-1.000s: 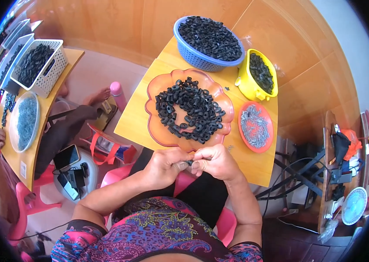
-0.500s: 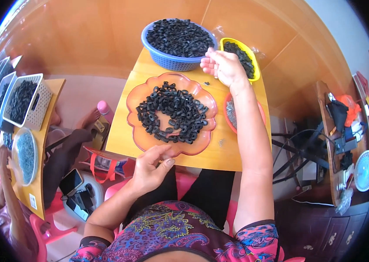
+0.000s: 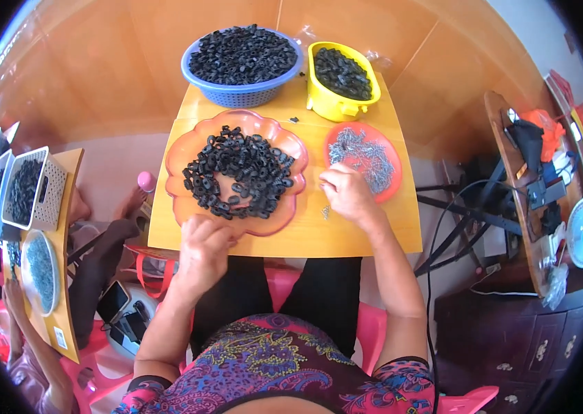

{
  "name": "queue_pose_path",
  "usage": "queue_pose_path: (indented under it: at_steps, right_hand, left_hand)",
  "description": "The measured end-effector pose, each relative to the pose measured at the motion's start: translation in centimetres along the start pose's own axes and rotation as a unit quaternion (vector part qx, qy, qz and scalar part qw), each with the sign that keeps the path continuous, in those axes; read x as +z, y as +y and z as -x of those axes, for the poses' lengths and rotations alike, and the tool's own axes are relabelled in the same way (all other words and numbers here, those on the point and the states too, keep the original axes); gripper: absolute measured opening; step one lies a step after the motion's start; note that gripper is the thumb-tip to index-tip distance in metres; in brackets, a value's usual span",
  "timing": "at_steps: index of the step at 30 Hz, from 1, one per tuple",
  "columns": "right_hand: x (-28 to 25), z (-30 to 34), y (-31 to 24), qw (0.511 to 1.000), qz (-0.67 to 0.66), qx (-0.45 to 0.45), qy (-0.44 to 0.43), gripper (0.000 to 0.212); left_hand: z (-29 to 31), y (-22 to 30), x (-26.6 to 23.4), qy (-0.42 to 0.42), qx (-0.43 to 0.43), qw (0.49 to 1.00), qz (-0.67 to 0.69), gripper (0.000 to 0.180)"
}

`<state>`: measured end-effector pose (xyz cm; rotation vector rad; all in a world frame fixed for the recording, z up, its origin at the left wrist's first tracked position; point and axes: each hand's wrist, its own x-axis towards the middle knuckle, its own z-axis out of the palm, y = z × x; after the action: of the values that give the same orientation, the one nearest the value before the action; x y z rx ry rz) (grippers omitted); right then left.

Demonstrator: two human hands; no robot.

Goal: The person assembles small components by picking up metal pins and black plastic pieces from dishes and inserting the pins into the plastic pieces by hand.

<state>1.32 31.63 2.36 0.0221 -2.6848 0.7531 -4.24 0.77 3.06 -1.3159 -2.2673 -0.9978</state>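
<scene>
My left hand (image 3: 203,252) is closed at the near left edge of an orange scalloped tray (image 3: 184,141). Whatever its fingers may hold is hidden. In the tray lies a ring of small black plastic pieces (image 3: 257,165), its middle showing bare tray. My right hand (image 3: 350,196) pinches thumb and fingers together over the near left edge of a round red dish (image 3: 396,181). Small silvery metal parts (image 3: 364,153), perhaps pins or screws, are spread in that dish. Anything in the right hand's pinch is too small to make out.
Behind the tray stand a blue basket (image 3: 236,95) and a yellow basket (image 3: 336,109), both heaped with black pieces. A few metal bits (image 3: 325,212) lie on the yellow table (image 3: 284,243). At left, another person's arm (image 3: 29,338) is beside a side table (image 3: 71,290).
My right hand has come back from beside the blue and yellow baskets to the red dish. My left hand has turned and closed at the tray's edge. The view has shifted right.
</scene>
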Motion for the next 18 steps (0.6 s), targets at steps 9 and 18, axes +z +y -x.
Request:
queue_pose_path:
  at_steps: [9, 18]
  right_hand:
    - [3.1, 0.1, -0.3, 0.997, 0.026, -0.044, -0.056, 0.023]
    - [6.3, 2.5, -2.4, 0.987, -0.041, -0.144, -0.060, 0.006]
  left_hand:
    - [-0.3, -1.9, -0.6, 0.015, -0.036, 0.999, -0.032, 0.027]
    - [-0.1, -0.3, 1.6, 0.013, -0.010, 0.999, -0.032, 0.027]
